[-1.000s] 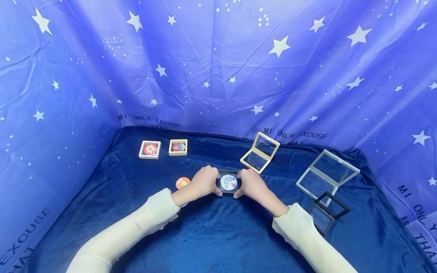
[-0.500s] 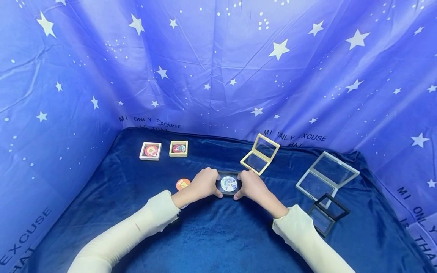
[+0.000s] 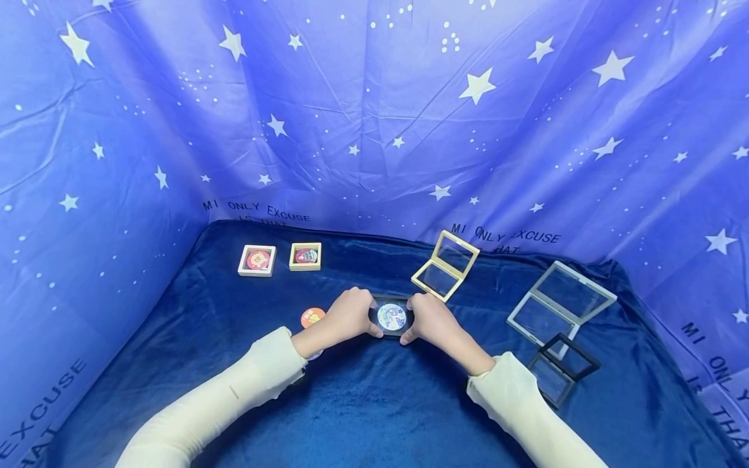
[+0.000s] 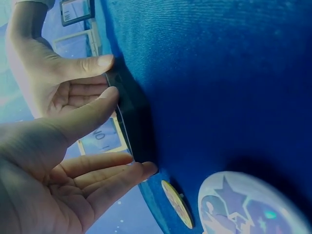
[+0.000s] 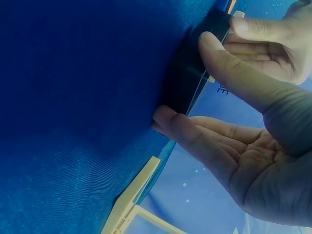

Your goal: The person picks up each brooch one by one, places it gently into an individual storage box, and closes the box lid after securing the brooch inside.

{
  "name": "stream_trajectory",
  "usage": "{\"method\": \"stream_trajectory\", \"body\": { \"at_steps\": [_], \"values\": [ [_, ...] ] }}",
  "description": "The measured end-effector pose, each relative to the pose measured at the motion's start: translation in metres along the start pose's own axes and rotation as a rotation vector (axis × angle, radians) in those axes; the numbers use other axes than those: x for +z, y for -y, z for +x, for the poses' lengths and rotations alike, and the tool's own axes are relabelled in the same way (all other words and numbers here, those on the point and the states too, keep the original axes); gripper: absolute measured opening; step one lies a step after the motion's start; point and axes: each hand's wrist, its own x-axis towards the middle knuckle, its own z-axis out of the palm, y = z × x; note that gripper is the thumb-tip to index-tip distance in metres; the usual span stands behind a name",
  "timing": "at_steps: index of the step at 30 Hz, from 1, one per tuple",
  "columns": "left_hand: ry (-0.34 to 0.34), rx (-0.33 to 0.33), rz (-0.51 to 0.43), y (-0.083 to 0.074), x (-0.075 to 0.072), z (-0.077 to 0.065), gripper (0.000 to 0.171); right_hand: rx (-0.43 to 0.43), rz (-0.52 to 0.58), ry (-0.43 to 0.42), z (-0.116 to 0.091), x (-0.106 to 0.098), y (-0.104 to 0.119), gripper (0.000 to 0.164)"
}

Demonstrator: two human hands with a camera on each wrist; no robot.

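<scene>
A black display frame (image 5: 187, 63), folded together, lies on the blue cloth in the middle of the head view. Under its clear window shows a round badge (image 3: 392, 316) with a blue and white picture. My left hand (image 3: 350, 315) grips the frame's left side, thumb at the near edge and fingers at the far edge. Opposite it, my right hand (image 3: 434, 318) holds the right side in the same way. An orange round badge (image 3: 312, 317) rests just left of my left hand. Another badge, white with a star (image 4: 248, 207), is partly hidden under the left wrist in the head view.
Two small frames, one white (image 3: 248, 269) and one pale wooden (image 3: 305, 265), stand at the back left with red badges inside. Unfolded frames lie to the right: a yellow one (image 3: 447, 263), a large silver one (image 3: 579, 317) and a black one (image 3: 585, 372). A starry curtain (image 3: 363, 97) hangs behind.
Both hands keep their grip on the black display frame in the same place. The whole scene sits slightly lower in the head view.
</scene>
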Motion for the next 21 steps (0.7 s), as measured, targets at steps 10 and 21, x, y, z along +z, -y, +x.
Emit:
{"method": "stream_trajectory", "body": {
  "at_steps": [10, 21],
  "values": [
    [-0.071, -0.153, -0.061, -0.0049, 0.0007, -0.0045, 0.024, -0.007, -0.009, -0.001, 0.0009, -0.0001, -0.0008, 0.042],
    [-0.058, -0.189, -0.052, -0.0086, 0.0053, -0.0045, 0.031, -0.005, -0.020, -0.004, -0.0009, -0.0002, -0.0008, 0.045]
  ]
}}
